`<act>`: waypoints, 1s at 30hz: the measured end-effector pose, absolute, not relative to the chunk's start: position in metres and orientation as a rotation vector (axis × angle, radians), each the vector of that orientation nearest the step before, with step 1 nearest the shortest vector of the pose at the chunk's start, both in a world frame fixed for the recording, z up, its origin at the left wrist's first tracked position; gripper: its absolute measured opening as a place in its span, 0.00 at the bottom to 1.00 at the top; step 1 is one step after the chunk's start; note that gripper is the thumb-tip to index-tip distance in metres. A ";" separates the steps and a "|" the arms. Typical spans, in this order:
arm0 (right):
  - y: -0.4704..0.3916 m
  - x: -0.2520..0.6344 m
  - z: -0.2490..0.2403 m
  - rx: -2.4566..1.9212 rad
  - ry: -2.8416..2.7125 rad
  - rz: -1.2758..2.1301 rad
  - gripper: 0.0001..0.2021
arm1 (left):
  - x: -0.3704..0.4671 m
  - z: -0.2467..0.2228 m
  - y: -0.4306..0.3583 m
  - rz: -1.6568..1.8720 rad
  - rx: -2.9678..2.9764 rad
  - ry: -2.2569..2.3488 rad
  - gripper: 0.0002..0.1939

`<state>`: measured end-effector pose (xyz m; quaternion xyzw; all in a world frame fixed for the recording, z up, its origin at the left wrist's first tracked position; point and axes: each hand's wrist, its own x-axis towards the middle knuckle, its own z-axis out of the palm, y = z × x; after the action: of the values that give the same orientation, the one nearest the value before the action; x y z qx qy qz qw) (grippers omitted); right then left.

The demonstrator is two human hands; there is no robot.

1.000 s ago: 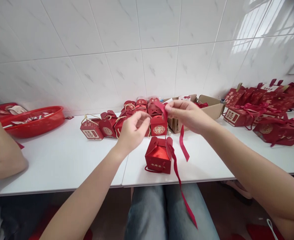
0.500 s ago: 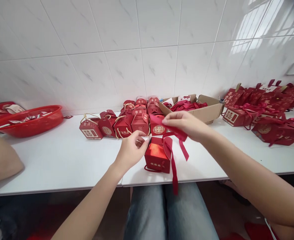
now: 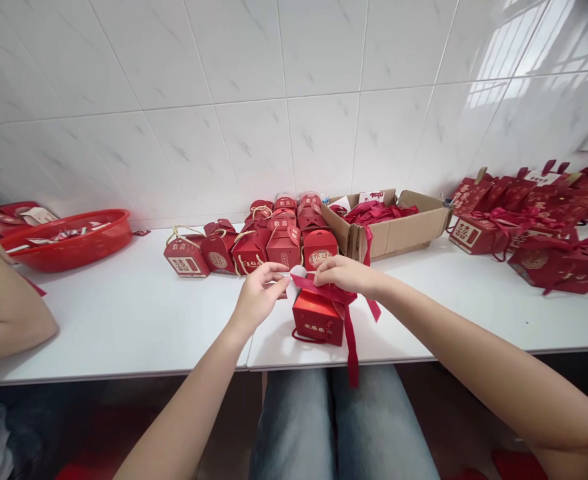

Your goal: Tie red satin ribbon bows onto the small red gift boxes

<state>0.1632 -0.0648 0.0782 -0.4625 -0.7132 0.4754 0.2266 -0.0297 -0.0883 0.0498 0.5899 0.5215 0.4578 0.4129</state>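
Observation:
A small red gift box with gold lettering stands near the table's front edge, a red cord lying at its lower left. My left hand is closed at the box's left top flap, whose white inner side shows, gripping it between thumb and fingers. Above the box, my right hand pinches a dark red ribbon. One ribbon end points toward the left flap; another hangs over the table edge. The ribbon passes by the box's right flap, partly hidden by my right hand.
Several finished-looking red boxes stand behind, against the tiled wall. A cardboard box holds red ribbons. More red boxes sit at right. At left are a red basket and another person's arm.
My right hand has come down and left with the ribbon, laying its end across the box top. The left flap has tipped so its white inner side shows.

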 end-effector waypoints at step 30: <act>-0.064 0.169 0.081 -1.216 -1.874 0.943 0.12 | -0.025 0.060 -0.061 1.047 1.603 1.153 0.12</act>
<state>0.1689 -0.0641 0.0811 -0.4697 -0.7238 0.3643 0.3505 -0.0245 -0.0612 0.0600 0.6449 0.4636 0.4212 0.4379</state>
